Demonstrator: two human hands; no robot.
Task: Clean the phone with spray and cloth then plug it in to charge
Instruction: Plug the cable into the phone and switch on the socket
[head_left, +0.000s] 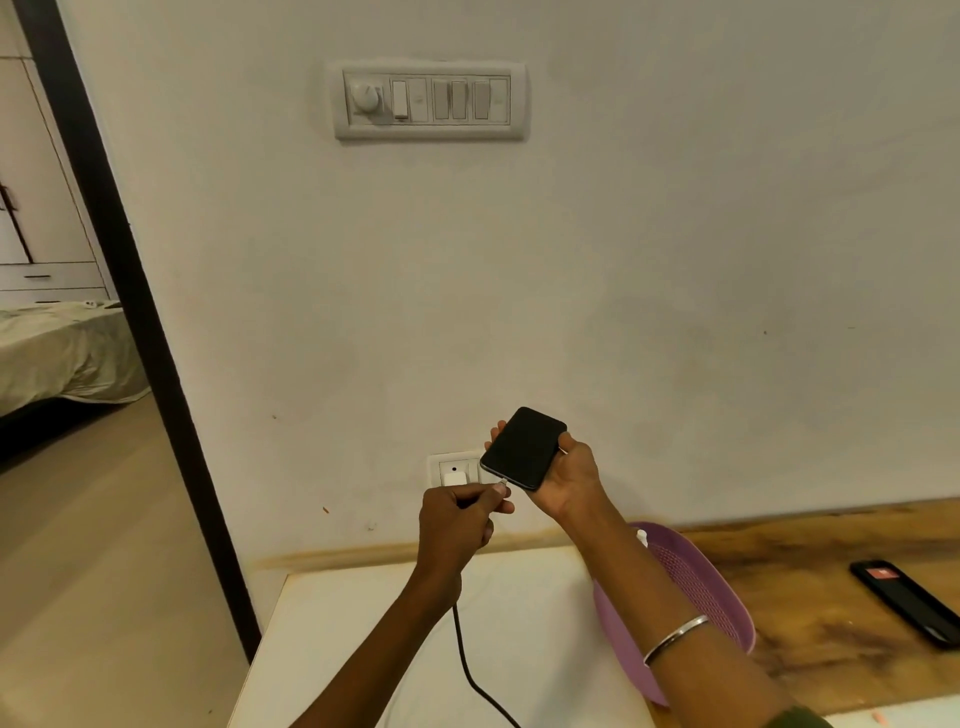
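My right hand (569, 480) holds a black phone (522, 448) in front of the wall, screen dark and facing me, its lower end pointing down-left. My left hand (454, 525) pinches the plug end (501, 486) of a black charging cable (467, 660), with the connector tip right at the phone's bottom edge. The cable hangs down from my left hand over the white table top (519, 623). A white charger adapter (457, 478) sits in the wall socket (441, 462) just behind my hands. The white tip of a spray bottle (641, 538) shows in the purple basket (691, 582).
A second dark phone (911, 603) with a lit screen lies on the wooden counter (810, 623) at the right. A switch panel (428, 100) is high on the wall. A dark door frame (130, 291) at the left opens onto a room with a bed (57, 353).
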